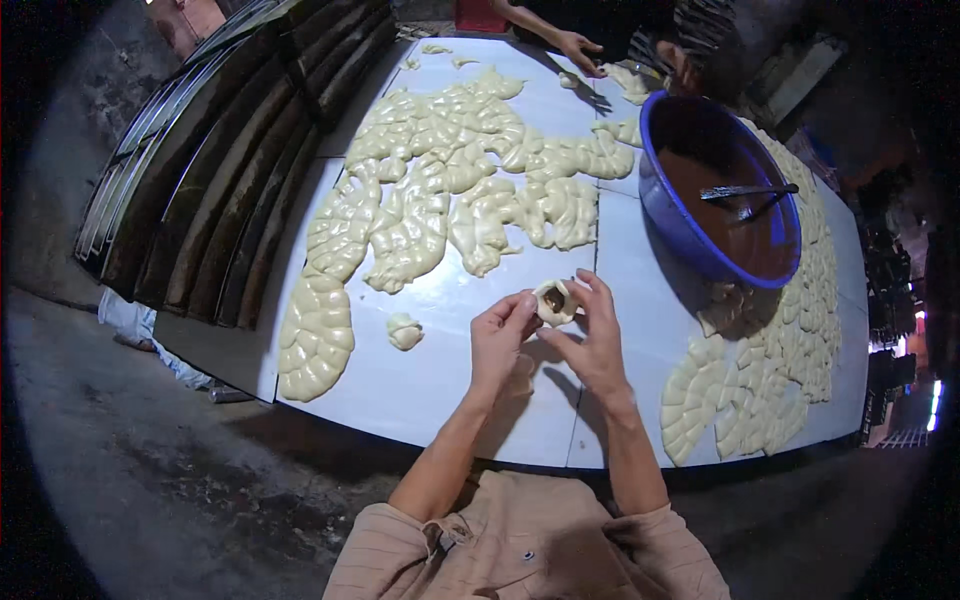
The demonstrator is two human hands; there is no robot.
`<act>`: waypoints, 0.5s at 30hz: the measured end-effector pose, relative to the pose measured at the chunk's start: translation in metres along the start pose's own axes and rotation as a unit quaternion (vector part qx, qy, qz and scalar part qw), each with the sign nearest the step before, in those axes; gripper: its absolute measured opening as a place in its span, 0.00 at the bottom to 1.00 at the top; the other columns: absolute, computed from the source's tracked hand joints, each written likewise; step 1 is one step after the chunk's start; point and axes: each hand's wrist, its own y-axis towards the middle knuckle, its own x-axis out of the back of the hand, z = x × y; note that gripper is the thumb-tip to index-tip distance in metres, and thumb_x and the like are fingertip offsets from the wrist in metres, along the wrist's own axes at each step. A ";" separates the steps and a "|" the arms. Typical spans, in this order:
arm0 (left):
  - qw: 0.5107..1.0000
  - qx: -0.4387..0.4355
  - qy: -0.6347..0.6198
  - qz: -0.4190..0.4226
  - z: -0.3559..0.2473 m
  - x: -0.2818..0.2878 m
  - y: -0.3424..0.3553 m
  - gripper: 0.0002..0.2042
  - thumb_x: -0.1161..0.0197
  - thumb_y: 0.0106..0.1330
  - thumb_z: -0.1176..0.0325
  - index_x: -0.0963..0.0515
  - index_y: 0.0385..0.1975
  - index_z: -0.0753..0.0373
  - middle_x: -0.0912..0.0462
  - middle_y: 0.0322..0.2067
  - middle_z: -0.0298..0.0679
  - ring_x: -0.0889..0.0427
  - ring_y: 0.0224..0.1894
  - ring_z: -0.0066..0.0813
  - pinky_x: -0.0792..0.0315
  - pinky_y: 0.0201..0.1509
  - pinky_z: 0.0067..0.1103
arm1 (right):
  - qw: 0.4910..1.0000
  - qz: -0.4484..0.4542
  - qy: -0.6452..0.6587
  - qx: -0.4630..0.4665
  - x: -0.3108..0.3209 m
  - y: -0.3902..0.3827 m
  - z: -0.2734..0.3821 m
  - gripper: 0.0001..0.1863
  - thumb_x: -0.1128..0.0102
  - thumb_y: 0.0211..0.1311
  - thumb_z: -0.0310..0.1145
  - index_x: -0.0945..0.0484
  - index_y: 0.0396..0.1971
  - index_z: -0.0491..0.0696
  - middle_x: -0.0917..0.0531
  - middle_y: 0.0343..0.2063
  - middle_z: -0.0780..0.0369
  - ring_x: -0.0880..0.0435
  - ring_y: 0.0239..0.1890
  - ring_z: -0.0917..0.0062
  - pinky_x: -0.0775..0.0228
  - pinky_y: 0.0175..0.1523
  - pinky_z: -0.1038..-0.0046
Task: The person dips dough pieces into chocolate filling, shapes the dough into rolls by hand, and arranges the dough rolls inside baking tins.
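Observation:
Between both hands, above the front of the white table, is a small round of pale dough with brown filling showing in its open middle. My left hand pinches its left edge with thumb and fingers. Curved round its right side, my right hand holds the rim. To the left on the table sits one loose dough ball. Flattened, glossy dough pieces lie pressed together beyond my hands. A blue basin of brown filling stands at the right, a flat metal utensil resting in it.
More dough pieces cover the table's right side. Dark curved trays are stacked along the left edge. At the far side, a co-worker's hand reaches over the white tabletop near some dough.

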 end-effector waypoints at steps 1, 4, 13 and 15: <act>1.000 0.000 0.000 -0.003 -0.001 0.001 -0.001 0.13 0.36 0.68 0.68 0.20 0.47 0.68 0.15 0.37 0.36 0.18 0.36 0.19 0.22 0.41 0.16 | 1.000 -0.024 -0.011 0.003 -0.009 -0.002 0.003 0.23 0.36 0.57 0.25 0.27 0.55 0.44 0.21 0.44 0.61 0.22 0.52 0.71 0.25 0.53 0.69; 0.992 -0.032 0.117 0.022 -0.012 -0.001 -0.008 0.17 0.34 0.67 0.65 0.21 0.51 0.70 0.16 0.42 0.41 0.18 0.43 0.22 0.22 0.48 0.22 | 0.995 -0.069 -0.073 0.026 -0.021 -0.002 -0.007 0.17 0.36 0.58 0.25 0.21 0.48 0.44 0.20 0.43 0.61 0.20 0.47 0.71 0.25 0.48 0.69; 0.983 0.061 0.146 0.096 -0.045 0.011 0.016 0.16 0.33 0.65 0.64 0.20 0.49 0.65 0.16 0.39 0.39 0.18 0.40 0.22 0.21 0.36 0.19 | 0.980 0.084 0.140 -0.118 -0.005 0.006 -0.005 0.16 0.38 0.63 0.33 0.20 0.48 0.42 0.19 0.43 0.62 0.22 0.43 0.79 0.28 0.45 0.74; 0.973 0.092 0.180 0.109 -0.051 0.011 0.018 0.16 0.33 0.65 0.63 0.20 0.49 0.65 0.16 0.39 0.37 0.17 0.39 0.23 0.21 0.36 0.18 | 0.987 0.106 0.116 -0.042 0.001 0.001 -0.008 0.18 0.38 0.63 0.31 0.21 0.53 0.45 0.20 0.46 0.61 0.21 0.44 0.77 0.28 0.45 0.75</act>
